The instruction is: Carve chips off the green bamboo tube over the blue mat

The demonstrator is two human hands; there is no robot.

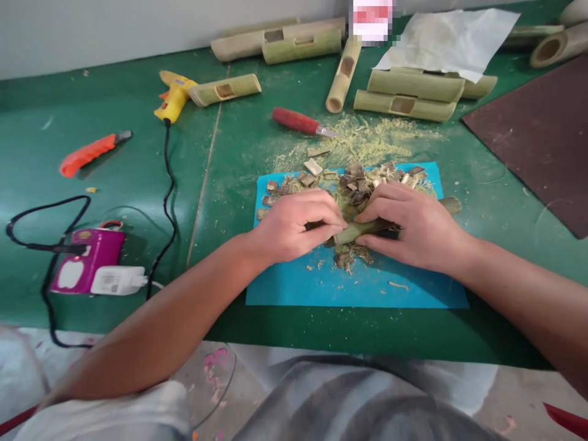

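Note:
A green piece of bamboo [353,231] lies low over a blue sheet [285,285], its surface partly covered by my fingers. My right hand [411,223] is closed around its right part, thumb on the near side. The fingers of my left hand [294,223] are pinched together at its left end; what exactly sits between those fingertips is partly hidden. Around and behind both hands, bamboo chips [356,177] and fibrous shavings are heaped on the sheet. Beyond the pile a carving knife [298,121] with a red handle lies in pale sawdust [372,139].
Notched bamboo tubes [404,105] lie along the back, some under white paper [450,43]. To the left are a yellow glue gun [174,98], an orange utility knife [92,154] and a purple power strip [87,260] with black cords. A brown board [537,135] lies at right.

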